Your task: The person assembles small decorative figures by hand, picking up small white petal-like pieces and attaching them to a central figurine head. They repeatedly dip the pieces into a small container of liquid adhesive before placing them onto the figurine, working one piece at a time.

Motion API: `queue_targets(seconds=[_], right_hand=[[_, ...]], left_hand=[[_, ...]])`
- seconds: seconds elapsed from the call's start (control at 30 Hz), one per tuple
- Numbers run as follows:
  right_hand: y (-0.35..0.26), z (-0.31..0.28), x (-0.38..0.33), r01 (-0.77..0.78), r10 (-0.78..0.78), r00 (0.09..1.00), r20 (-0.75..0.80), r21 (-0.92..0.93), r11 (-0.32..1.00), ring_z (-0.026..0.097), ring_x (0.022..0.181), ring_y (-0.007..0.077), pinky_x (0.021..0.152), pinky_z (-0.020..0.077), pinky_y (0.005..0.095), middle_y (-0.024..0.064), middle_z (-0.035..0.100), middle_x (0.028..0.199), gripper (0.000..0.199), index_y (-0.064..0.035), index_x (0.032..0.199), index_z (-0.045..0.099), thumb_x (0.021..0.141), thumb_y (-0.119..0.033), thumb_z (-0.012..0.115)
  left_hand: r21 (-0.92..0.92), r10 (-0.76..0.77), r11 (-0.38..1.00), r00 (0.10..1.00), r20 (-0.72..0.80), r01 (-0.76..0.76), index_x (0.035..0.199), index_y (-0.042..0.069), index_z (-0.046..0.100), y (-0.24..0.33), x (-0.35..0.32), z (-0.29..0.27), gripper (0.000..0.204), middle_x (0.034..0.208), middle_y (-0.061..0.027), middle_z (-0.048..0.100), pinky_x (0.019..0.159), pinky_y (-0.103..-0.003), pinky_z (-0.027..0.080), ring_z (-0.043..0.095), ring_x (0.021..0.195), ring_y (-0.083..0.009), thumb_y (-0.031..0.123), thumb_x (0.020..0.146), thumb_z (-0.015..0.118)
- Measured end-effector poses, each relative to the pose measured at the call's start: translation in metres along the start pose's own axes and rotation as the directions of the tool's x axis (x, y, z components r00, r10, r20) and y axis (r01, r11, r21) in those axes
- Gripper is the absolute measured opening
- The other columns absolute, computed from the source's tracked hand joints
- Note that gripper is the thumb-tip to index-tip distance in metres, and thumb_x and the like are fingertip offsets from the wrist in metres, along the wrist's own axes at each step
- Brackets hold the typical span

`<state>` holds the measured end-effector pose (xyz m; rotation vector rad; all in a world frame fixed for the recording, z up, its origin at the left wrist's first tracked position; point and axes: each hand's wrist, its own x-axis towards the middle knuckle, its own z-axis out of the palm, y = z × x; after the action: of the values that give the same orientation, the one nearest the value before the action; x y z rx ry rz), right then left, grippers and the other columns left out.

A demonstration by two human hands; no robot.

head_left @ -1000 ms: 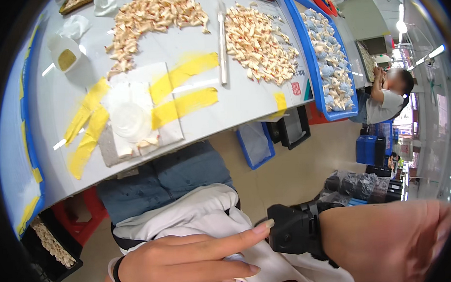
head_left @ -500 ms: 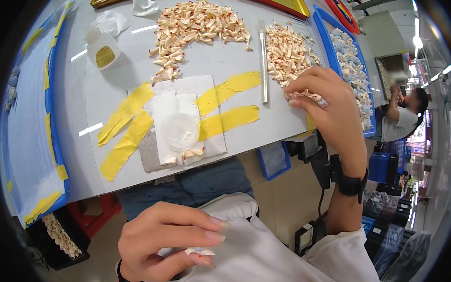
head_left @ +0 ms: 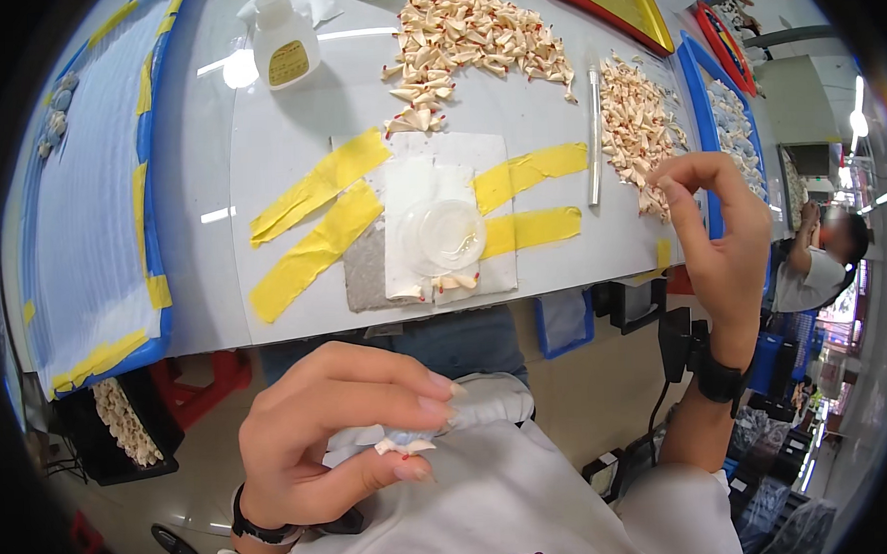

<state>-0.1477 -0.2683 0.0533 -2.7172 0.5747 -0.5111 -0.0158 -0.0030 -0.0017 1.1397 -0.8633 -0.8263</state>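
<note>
Low in front of my body, my left hand (head_left: 337, 437) pinches a small cream and light-blue piece (head_left: 407, 440) with a red spot between thumb and fingers. My right hand (head_left: 727, 230) reaches to the near right edge of a pile of small cream pointed pieces (head_left: 638, 114), some red-tipped. Its thumb and index fingertips are brought together there; whatever is between them cannot be made out. A round clear dish (head_left: 452, 234) sits on white paper (head_left: 408, 205) near the table's front edge. A few red-tipped cream pieces (head_left: 454, 280) lie just below the dish.
Yellow tape strips (head_left: 321, 252) hold the paper pad. A larger cream pile (head_left: 484, 31) lies farther back, beside a white bottle (head_left: 285, 48). A clear tube (head_left: 594, 140) separates the piles. Blue trays stand left (head_left: 149, 229) and right (head_left: 696, 83). Another person (head_left: 819, 269) sits far right.
The view has shifted, so the table sits farther right and higher. My right fingertips have moved from the pile's near end to its right edge. The left hand still pinches its piece, with more blue showing.
</note>
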Motion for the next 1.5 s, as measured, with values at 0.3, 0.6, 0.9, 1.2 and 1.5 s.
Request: queue_targets(seconds=[0.3, 0.6, 0.9, 1.2, 1.5], right_hand=[[-0.027, 0.006, -0.026, -0.061, 0.178, 0.975, -0.13, 0.618, 0.784, 0.055, 0.077, 0.0126, 0.067, 0.0449, 0.0234, 0.0094, 0.058, 0.087, 0.018, 0.0046, 0.089, 0.056, 0.072, 0.011, 0.059], [-0.032, 0.021, -0.021, -0.028, 0.134, 0.986, -0.104, 0.68, 0.733, 0.057, 0.072, 0.015, 0.067, 0.0459, 0.0233, 0.0124, 0.059, 0.081, 0.012, 0.0064, 0.088, 0.056, 0.076, 0.008, 0.059], [-0.053, 0.009, -0.018, -0.324, 0.387, 0.91, 0.147, 0.834, 0.447, 0.059, 0.059, 0.0164, 0.054, 0.05, 0.0253, 0.0137, 0.06, 0.073, 0.015, 0.0036, 0.083, 0.054, 0.076, -0.004, 0.065], [-0.055, 0.018, -0.012, -0.123, 0.204, 0.979, 0.016, 0.845, 0.52, 0.058, 0.065, 0.0164, 0.06, 0.0479, 0.0249, 0.011, 0.058, 0.072, 0.02, 0.0024, 0.079, 0.054, 0.068, 0.0, 0.071], [-0.067, 0.035, 0.002, 0.011, 0.027, 0.998, -0.06, 0.56, 0.828, 0.055, 0.073, 0.0165, 0.066, 0.0437, 0.0269, 0.0124, 0.058, 0.083, 0.018, 0.0006, 0.083, 0.053, 0.077, -0.01, 0.066]], left_hand=[[-0.074, 0.003, 0.997, 0.996, -0.094, -0.01, 0.092, -0.002, 0.054, -0.004, -0.001, 0.0, 0.033, 0.093, -0.0178, 0.052, 0.054, -0.026, 0.051, 0.06, 0.064, -0.0199, 0.012, 0.07, 0.073], [-0.213, -0.073, 0.977, 0.981, -0.18, 0.033, 0.098, -0.002, 0.052, -0.002, 0.001, 0.002, 0.042, 0.095, -0.0181, 0.053, 0.059, -0.026, 0.049, 0.058, 0.072, -0.0206, 0.019, 0.07, 0.074], [-0.271, -0.071, 0.962, 0.979, -0.19, 0.017, 0.098, -0.001, 0.051, -0.003, 0.001, -0.003, 0.043, 0.095, -0.0182, 0.054, 0.059, -0.026, 0.048, 0.058, 0.073, -0.0207, 0.022, 0.07, 0.074], [-0.379, -0.159, 0.924, 0.957, -0.241, 0.058, 0.097, 0.002, 0.049, -0.002, 0.006, -0.001, 0.046, 0.093, -0.0165, 0.054, 0.053, -0.024, 0.048, 0.059, 0.067, -0.0199, 0.027, 0.069, 0.076], [-0.409, -0.156, 0.912, 0.953, -0.259, 0.038, 0.099, 0.001, 0.044, -0.002, 0.005, -0.006, 0.047, 0.095, -0.0149, 0.05, 0.06, -0.024, 0.052, 0.06, 0.079, -0.023, 0.02, 0.07, 0.076]])
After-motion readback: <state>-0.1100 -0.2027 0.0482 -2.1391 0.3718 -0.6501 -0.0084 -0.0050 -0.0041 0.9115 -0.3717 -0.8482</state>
